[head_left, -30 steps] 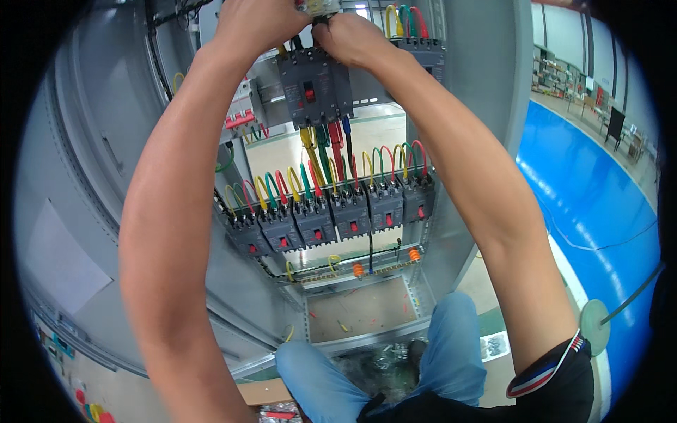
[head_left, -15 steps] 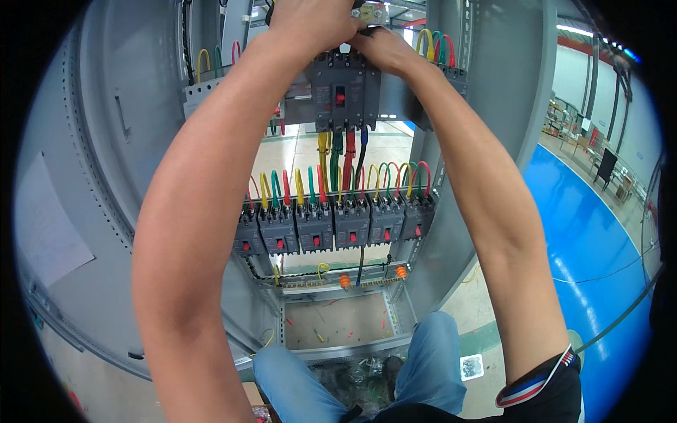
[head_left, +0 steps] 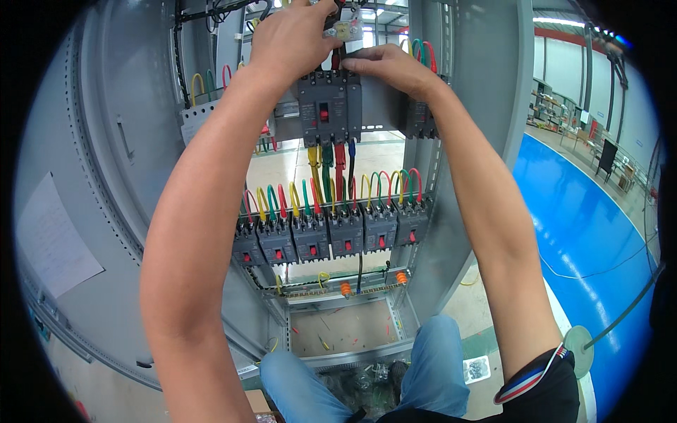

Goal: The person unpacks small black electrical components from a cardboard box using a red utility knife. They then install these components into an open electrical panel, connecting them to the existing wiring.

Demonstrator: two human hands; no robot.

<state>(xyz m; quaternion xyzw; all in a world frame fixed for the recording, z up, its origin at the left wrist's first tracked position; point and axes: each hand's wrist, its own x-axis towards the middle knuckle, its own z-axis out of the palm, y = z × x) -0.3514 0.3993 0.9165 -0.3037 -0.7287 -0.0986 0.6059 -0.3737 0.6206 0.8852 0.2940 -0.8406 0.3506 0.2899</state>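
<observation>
Both arms reach up to the top of the grey cabinet, above a large dark moulded-case circuit breaker (head_left: pixel 324 109) with a red toggle. My left hand (head_left: pixel 289 42) is closed at the upper edge of the view, fingers curled beside a dark upright piece partly hidden by them. My right hand (head_left: pixel 391 67) comes in from the right, its thumb and fingers drawn together at a thin black-and-dark-red upright piece (head_left: pixel 336 58) just over the breaker's top terminals. Its kind I cannot make out. A yellowish clear block (head_left: pixel 343 30) with bolts sits between the hands.
Below hangs a row of smaller breakers (head_left: pixel 310 236) with yellow, green and red wires. Orange insulators (head_left: pixel 345 289) sit on a lower rail. The cabinet side panel (head_left: pixel 472 141) stands close on the right, and a paper sheet (head_left: pixel 60 236) is on the left panel.
The view has shifted, so the breaker sits lower and more of both hands shows. My right hand has changed pose, its thumb now visible near the thin upright piece.
</observation>
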